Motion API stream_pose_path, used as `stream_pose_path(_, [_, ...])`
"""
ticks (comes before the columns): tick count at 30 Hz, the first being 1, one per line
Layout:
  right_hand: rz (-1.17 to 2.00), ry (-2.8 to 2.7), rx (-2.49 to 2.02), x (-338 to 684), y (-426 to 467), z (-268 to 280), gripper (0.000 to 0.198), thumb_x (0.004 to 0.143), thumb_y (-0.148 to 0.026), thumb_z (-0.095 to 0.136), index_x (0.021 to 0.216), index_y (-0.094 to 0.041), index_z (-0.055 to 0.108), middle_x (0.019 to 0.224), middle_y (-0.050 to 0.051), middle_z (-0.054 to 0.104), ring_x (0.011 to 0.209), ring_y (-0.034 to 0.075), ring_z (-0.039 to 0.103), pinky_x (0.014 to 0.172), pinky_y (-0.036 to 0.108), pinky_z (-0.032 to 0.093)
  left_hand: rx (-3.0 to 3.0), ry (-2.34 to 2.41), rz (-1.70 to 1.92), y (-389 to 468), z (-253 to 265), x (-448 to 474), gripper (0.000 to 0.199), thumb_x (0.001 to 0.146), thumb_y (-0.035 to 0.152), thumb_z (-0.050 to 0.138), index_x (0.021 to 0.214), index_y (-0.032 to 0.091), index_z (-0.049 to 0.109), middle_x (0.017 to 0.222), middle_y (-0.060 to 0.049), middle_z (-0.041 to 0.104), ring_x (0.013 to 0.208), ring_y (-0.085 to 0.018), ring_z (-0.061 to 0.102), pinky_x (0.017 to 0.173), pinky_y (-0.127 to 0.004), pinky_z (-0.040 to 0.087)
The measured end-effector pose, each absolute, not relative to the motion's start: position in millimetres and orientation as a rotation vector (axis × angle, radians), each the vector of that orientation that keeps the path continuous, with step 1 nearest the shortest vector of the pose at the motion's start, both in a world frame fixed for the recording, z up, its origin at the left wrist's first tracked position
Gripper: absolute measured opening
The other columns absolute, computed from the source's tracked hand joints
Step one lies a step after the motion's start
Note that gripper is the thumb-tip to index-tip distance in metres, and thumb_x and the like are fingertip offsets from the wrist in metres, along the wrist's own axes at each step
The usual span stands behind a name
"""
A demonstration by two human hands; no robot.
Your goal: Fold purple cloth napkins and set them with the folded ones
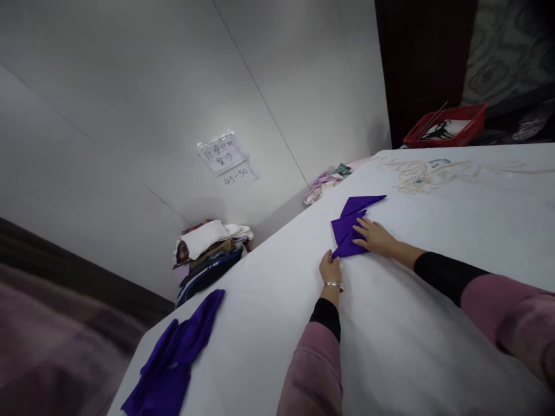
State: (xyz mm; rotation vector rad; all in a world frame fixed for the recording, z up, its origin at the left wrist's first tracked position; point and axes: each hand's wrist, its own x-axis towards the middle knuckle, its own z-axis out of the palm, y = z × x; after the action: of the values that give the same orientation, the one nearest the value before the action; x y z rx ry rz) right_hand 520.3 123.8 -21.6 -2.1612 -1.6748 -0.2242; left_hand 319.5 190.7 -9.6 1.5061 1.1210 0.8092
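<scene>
A purple cloth napkin (342, 229), folded into pointed shapes, lies on the white-covered table (269, 312). My left hand (330, 268), with a silver bracelet at the wrist, pinches the napkin's near left corner between thumb and fingers. Spread over its right part, my right hand (376, 237) rests with fingers apart, pressing lightly on the cloth. One folded point of the napkin sticks out to the far right, beyond my fingers. More purple cloth (173, 358) lies loosely bunched at the table's lower left.
A stack of folded clothes (210, 254) stands against the wall behind the table edge. Farther along lie crumpled pale fabrics (323, 186). A red basket (472, 130) with hangers sits at the back right. Handwritten paper signs (225, 153) hang on the wall.
</scene>
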Motion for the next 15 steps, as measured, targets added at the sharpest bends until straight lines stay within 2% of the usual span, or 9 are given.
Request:
stream_pose_path(4, [-0.153, -1.658, -2.251, 519.9, 140.8, -24.0, 0.066, 0.087, -0.058, 0.033, 0.135, -0.014, 0.048, 0.145, 0.017, 0.038, 0.135, 0.034, 0.029, 0.104, 0.049, 0.030, 1.585, 1.109, 0.804, 188.8, -9.1, 320.3, 0.035, 0.077, 0.003, 0.058, 0.110, 0.008, 0.064, 0.113, -0.016, 0.065, 0.102, -0.021, 0.060, 0.092, -0.029, 0.044])
stream_pose_path(8, [-0.119, -1.667, -2.288, 521.2, 146.3, -37.4, 0.065, 0.086, -0.061, 0.032, 0.133, -0.020, 0.050, 0.143, 0.014, 0.043, 0.133, 0.033, 0.033, 0.102, 0.049, 0.034, 1.631, 1.114, 0.812, 188.2, -9.6, 320.0, 0.031, 0.074, 0.001, 0.059, 0.101, 0.014, 0.067, 0.112, -0.013, 0.066, 0.103, -0.021, 0.060, 0.094, -0.029, 0.043])
stream_pose_path(15, [-0.124, -1.647, -2.289, 520.7, 144.2, -37.0, 0.066, 0.086, -0.061, 0.030, 0.134, -0.020, 0.049, 0.144, 0.015, 0.041, 0.134, 0.034, 0.030, 0.102, 0.053, 0.031, 1.579, 1.124, 0.812, 185.1, -6.3, 312.0, 0.033, 0.076, 0.006, 0.060, 0.108, 0.012, 0.066, 0.113, -0.014, 0.066, 0.103, -0.020, 0.061, 0.090, -0.027, 0.045])
